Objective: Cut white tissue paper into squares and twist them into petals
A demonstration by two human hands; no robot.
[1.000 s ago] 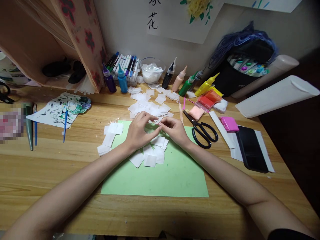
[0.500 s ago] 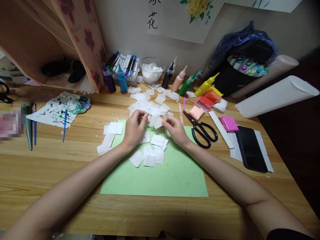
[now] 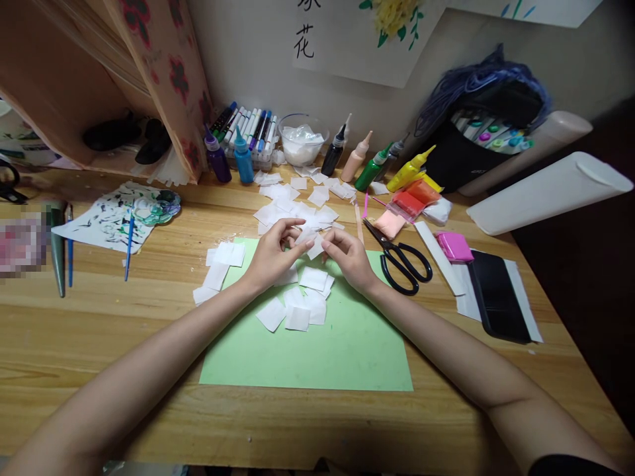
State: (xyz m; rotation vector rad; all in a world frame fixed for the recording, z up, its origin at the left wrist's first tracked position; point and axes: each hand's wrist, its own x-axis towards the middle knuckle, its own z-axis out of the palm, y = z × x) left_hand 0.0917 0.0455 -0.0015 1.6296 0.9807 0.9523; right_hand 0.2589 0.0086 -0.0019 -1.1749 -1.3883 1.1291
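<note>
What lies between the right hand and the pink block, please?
In the head view, scissors, then a white strip, lie between the right hand and the pink block.

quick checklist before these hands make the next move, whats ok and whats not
1. Right hand pinching the square: ok.
2. Left hand gripping it too: cannot tell, contact too small to make out.
3. Green sheet flat on the table: ok, as far as it shows.
4. Lower squares in one neat stack: not ok, spread out, some overlapping.
5. Scissors apart from both hands: ok.
</note>
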